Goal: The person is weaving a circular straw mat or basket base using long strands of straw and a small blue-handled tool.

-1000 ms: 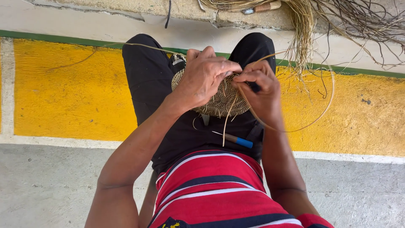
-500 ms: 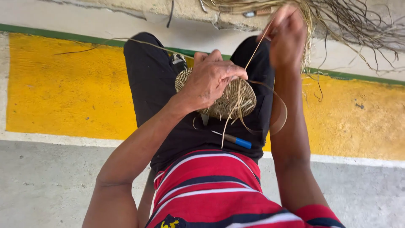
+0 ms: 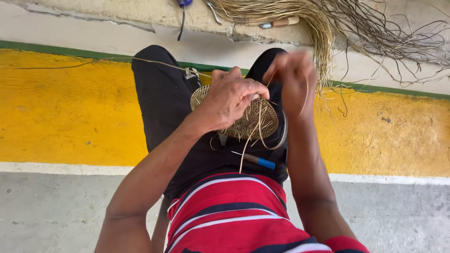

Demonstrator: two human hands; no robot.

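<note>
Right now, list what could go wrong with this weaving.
1. The left hand alone presses the woven disc on the lap while the right hand draws a strand up; a hard pull could tilt the disc or snap the fibre.
2. The blue-handled tool lies loose on the thigh and could roll off.
3. Loose strand ends hanging below the disc may snag.

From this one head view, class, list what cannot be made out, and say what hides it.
- Right hand: motion blur; its grip on the fibre is unclear.
- Woven disc: the left hand covers its left part.
- Blue-handled tool: its tip is lost against the dark trousers.
- Fibre bundle: cut off by the top edge.
</note>
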